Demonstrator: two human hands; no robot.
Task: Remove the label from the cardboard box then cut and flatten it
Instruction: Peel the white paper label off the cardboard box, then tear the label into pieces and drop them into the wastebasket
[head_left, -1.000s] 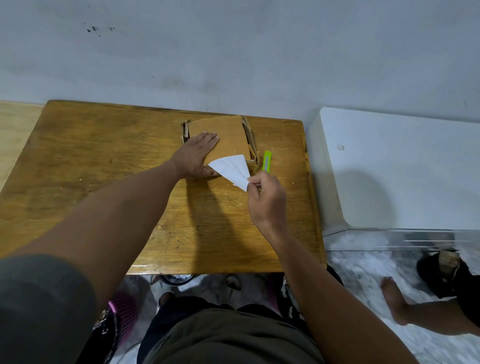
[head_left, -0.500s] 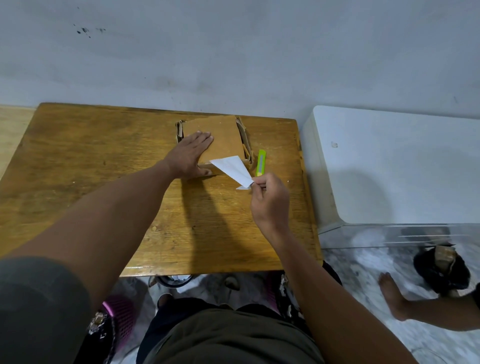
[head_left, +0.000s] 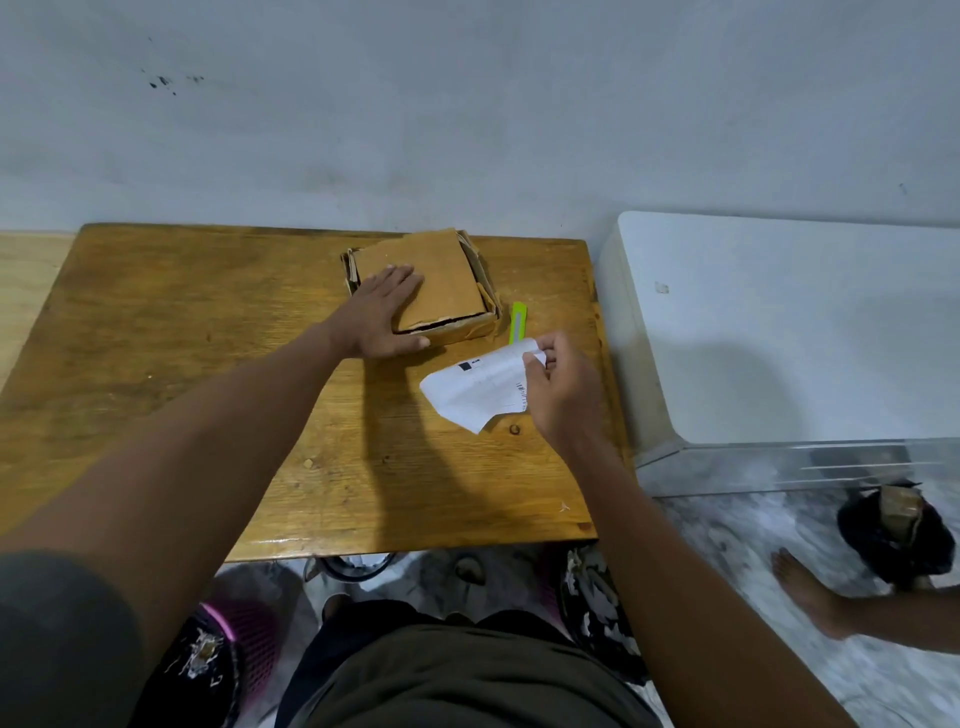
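A small brown cardboard box lies flat near the far edge of the wooden table. My left hand presses flat on its near left corner, fingers spread. My right hand pinches a white printed label by its top right corner; the label hangs free of the box, above the table in front of it. A green utility knife lies on the table just right of the box, partly hidden behind the label.
A white appliance stands right of the table, against the grey wall. Another person's bare foot and a dark bag are on the marble floor at the right. Bags and a pink basket sit under the table's near edge.
The label has come fully off the box: my right hand pulled it towards me and to the right. My left hand has stayed on the box.
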